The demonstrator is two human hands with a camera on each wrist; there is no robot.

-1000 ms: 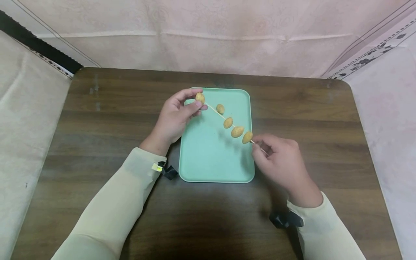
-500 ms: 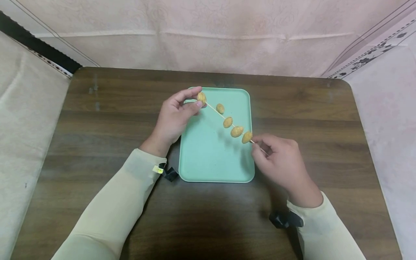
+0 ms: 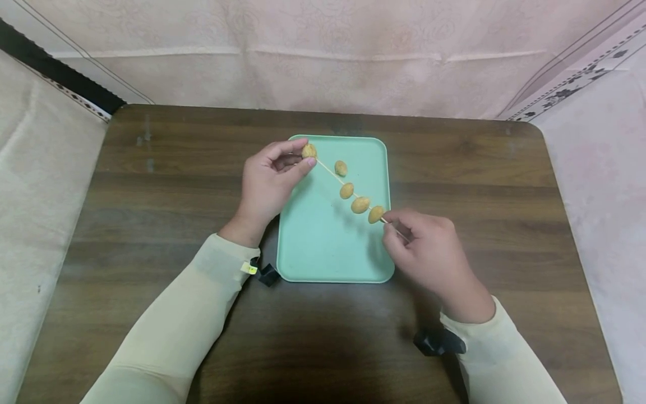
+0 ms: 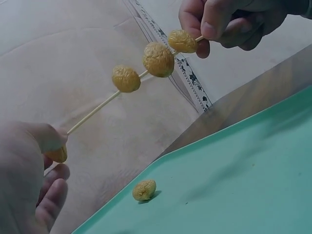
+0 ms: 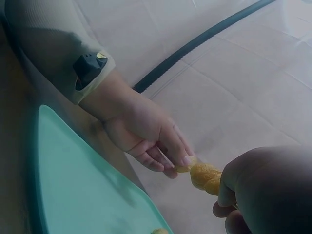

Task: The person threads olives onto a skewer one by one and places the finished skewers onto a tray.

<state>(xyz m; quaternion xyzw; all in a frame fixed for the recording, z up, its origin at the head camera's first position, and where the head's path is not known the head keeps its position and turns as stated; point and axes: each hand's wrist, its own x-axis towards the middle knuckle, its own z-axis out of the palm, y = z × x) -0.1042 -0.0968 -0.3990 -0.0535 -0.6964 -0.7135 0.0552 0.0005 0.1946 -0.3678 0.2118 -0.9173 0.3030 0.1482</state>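
Observation:
A thin wooden skewer (image 3: 330, 171) slants over the green tray, clear of it in the left wrist view. Three small, wrinkled, golden-brown oval pieces (image 4: 159, 59) are threaded near its right-hand end. My right hand (image 3: 426, 247) pinches the skewer just behind the last of them. At the opposite end, my left hand (image 3: 270, 182) holds another wrinkled oval piece (image 3: 309, 151) between thumb and fingers, and the skewer's tip meets it. The thumb partly covers that piece in the left wrist view. One loose oval piece (image 4: 144, 190) lies on the tray.
The green rectangular tray (image 3: 333, 264) rests on a brown wooden table (image 3: 176, 185). Pale patterned cloth (image 3: 328, 62) hangs behind the table and at both sides. A dark strip (image 3: 60, 67) runs along the cloth at upper left. Dark wrist cameras sit on both cuffs.
My right hand and the skewer with its three threaded pieces have shifted slightly left, bringing them a little nearer my left hand. The loose piece on the tray stays put.

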